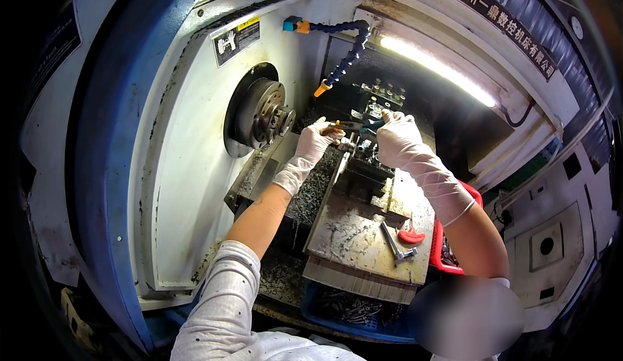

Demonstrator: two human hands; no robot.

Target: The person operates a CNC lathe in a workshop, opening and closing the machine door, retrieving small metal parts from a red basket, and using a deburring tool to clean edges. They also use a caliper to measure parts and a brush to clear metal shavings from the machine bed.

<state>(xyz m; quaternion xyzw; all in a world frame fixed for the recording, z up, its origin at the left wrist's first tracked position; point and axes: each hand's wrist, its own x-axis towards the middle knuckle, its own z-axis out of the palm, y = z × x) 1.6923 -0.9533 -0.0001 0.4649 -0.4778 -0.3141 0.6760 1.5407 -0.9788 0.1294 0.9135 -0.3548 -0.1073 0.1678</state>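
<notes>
Both my hands wear thin white gloves and meet inside a lathe, above its tool slide. My right hand (399,139) is closed around teal-handled pliers (368,128), whose dark jaws point left toward my other hand. My left hand (316,141) is closed in a pinch at the jaw end; what lies between its fingertips is too small to make out. Left of it is the round metal spindle chuck (263,114), apart from my fingers. Beneath and behind my hands are metal tool holders (384,95), partly hidden by the right hand.
A blue segmented coolant hose (354,52) with an orange nozzle hangs above my hands. On the chip-strewn slide cover (350,234) lie a metal T-shaped wrench (393,243) and a red plastic piece (411,236). A red basket (437,247) and a blue bin (311,302) stand nearby.
</notes>
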